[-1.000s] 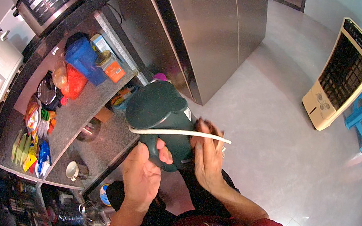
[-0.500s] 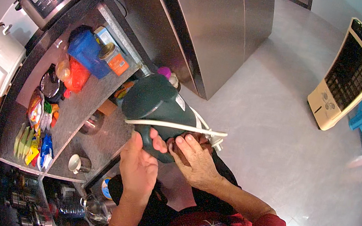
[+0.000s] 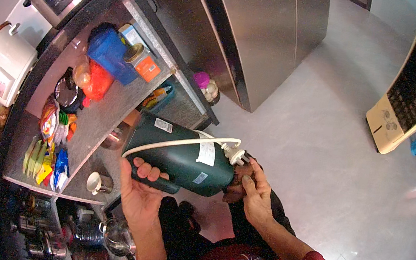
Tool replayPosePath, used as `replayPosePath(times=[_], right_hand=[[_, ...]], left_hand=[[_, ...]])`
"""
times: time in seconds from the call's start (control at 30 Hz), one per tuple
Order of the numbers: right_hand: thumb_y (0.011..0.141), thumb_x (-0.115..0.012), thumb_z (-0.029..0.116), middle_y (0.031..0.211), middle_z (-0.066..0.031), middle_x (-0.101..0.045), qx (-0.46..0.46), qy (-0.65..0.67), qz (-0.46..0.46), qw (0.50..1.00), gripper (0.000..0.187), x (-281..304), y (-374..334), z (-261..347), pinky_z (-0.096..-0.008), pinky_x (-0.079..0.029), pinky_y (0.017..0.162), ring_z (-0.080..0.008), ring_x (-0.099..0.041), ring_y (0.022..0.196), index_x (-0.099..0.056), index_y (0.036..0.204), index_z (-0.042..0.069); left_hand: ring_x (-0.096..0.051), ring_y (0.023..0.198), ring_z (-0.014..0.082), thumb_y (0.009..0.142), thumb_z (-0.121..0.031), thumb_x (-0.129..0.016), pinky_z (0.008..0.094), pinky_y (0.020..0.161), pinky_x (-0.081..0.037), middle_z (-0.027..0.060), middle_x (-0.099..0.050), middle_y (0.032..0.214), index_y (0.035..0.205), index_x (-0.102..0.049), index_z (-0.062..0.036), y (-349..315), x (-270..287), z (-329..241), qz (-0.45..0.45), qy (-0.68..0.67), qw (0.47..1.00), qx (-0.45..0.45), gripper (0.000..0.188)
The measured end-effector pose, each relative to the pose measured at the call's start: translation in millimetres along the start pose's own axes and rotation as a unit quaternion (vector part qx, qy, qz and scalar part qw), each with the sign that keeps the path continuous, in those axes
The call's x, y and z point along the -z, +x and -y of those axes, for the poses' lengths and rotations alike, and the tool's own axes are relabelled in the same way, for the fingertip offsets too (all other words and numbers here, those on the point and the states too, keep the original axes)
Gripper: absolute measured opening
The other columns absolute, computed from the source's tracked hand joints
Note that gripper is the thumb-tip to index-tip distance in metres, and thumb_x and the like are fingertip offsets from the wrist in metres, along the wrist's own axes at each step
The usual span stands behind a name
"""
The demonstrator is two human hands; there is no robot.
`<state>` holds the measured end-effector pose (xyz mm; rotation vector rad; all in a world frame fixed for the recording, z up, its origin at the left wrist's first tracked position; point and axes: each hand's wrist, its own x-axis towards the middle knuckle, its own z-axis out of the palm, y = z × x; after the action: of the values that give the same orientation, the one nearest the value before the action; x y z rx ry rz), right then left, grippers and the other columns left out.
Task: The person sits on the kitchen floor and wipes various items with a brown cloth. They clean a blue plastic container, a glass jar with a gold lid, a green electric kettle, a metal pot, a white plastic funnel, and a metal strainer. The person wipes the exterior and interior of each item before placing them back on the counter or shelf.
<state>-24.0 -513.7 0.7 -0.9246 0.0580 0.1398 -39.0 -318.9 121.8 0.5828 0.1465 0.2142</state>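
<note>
Inside the left hand (image 3: 144, 194) sits a kettle handle (image 3: 167, 185).

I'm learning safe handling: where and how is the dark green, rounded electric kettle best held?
Probably by the slim, dark green handle, from the near side: the kettle is tipped sideways with its handle facing that way, narrower than its rounded sides.

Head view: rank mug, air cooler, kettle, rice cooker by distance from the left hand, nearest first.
1. Kettle: its handle is in the left hand.
2. Mug: on the lower shelf, just left of the hand.
3. Rice cooker: far left, on the counter.
4. Air cooler: far right, across the floor.
</note>
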Motion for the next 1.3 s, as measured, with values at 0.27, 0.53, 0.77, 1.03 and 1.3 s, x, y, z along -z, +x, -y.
replayPosePath(times=[0.27, 0.53, 0.77, 1.03, 1.3], right_hand=[[0.094, -0.041, 0.011, 0.115, -0.0075, -0.054, -0.135, 0.23, 0.042, 0.963, 0.033, -31, 23, -51, -0.0333, -0.044, 0.091, -0.0182, -0.052, 0.107, -0.044, 0.127, 0.003], [0.09, -0.052, 0.029, 0.106, -0.0135, -0.059, -0.271, 0.214, 0.122, 0.93, 0.033, -44, 28, -119, -0.0422, -0.049, 0.083, -0.0285, -0.057, 0.098, -0.054, 0.113, 0.005], [0.093, -0.047, 0.027, 0.105, -0.0133, -0.061, -0.402, -0.147, 0.475, 0.769, 0.033, 19, -10, -147, -0.0439, -0.049, 0.079, -0.0271, -0.057, 0.097, -0.052, 0.114, 0.002], [0.094, -0.046, 0.029, 0.078, -0.0161, -0.05, -0.089, -0.31, 0.645, 0.693, 0.027, -18, 62, -26, -0.037, -0.041, 0.068, -0.0263, -0.052, 0.074, -0.047, 0.09, 0.002], [0.091, -0.045, 0.02, 0.087, -0.0217, -0.056, -0.07, -0.474, 0.596, 0.644, 0.021, -38, 137, -30, -0.0435, -0.045, 0.073, -0.0383, -0.056, 0.083, -0.051, 0.095, 0.001]], left_hand=[[-0.04, 0.062, 0.0138, 0.094, -0.042, -0.041, 0.0354, 0.071, -0.039, -0.0024, -0.043, 0.066, 0.088, -0.05, -0.0106, -39, -12, -24, -0.036, 0.131, 0.988, -0.074, 0.033], [-0.038, 0.059, 0.0134, 0.092, -0.042, -0.046, 0.0319, 0.067, -0.038, -0.0027, -0.04, 0.063, 0.084, -0.049, -0.0105, -37, 0, -43, -0.062, 0.132, 0.981, -0.128, 0.033], [-0.039, 0.056, 0.0132, 0.087, -0.034, -0.054, 0.0286, 0.06, -0.036, -0.0009, -0.043, 0.061, 0.079, -0.049, -0.0085, 0, 44, -39, -0.104, 0.149, 0.979, -0.094, 0.027], [-0.05, 0.065, 0.0147, 0.081, -0.024, -0.068, 0.0285, 0.061, -0.042, 0.0036, -0.053, 0.07, 0.08, -0.055, -0.0049, 70, 135, -5, -0.204, 0.213, 0.955, -0.027, 0.023], [-0.054, 0.086, 0.0153, 0.073, -0.034, -0.073, 0.0655, 0.085, -0.032, -0.0031, -0.064, 0.096, 0.098, -0.059, -0.0169, 142, 245, 7, -0.28, 0.284, 0.885, 0.24, 0.034]])
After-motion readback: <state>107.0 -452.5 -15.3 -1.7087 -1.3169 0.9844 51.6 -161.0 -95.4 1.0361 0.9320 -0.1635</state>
